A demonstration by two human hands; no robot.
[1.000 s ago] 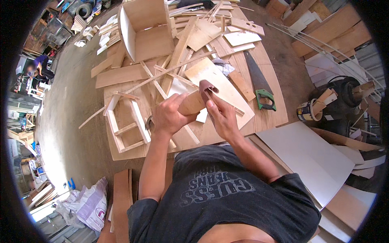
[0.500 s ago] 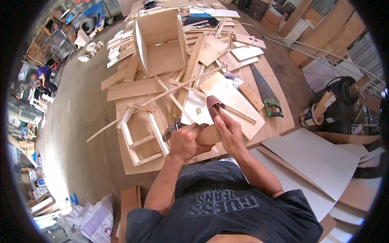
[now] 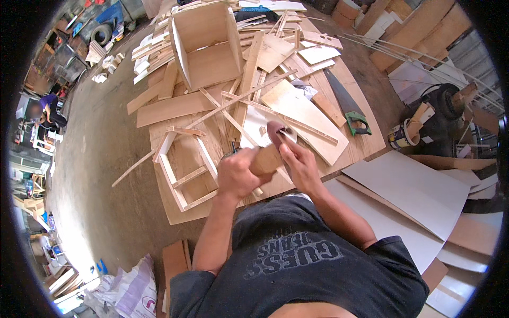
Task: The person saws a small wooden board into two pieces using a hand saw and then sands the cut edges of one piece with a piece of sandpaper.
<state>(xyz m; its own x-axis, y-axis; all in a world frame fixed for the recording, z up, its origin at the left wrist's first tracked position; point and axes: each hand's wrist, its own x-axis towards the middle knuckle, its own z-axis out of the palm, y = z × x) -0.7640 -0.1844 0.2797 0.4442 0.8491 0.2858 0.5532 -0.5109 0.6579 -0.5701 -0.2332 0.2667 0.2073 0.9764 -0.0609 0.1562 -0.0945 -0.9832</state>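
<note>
My right hand (image 3: 300, 165) is closed on a curled strip of reddish-brown sandpaper (image 3: 275, 132), the thumb pressed along it. My left hand (image 3: 237, 174) wraps round a flat tan-brown piece (image 3: 266, 160) between the two hands. I cannot tell whether this piece is a wood block or the sandpaper's paler back. Both hands are over the near edge of the plywood table (image 3: 366, 151). A small house-shaped wooden frame (image 3: 186, 204) lies just left of my left hand. Beyond the hands, thin wood strips (image 3: 313, 130) cross a pale board (image 3: 334, 143).
An open wooden box (image 3: 209, 66) stands at the far side among scrap wood. A green-handled handsaw (image 3: 347, 100) lies at the table's right. Large grey sheets (image 3: 408, 185) lean at right, near a bucket (image 3: 403, 135). Another person (image 3: 49, 114) is far left.
The view has shifted slightly, so the table's things sit a little higher. My left hand has moved slightly up and left with the tan-brown piece; the sandpaper stays in my right hand.
</note>
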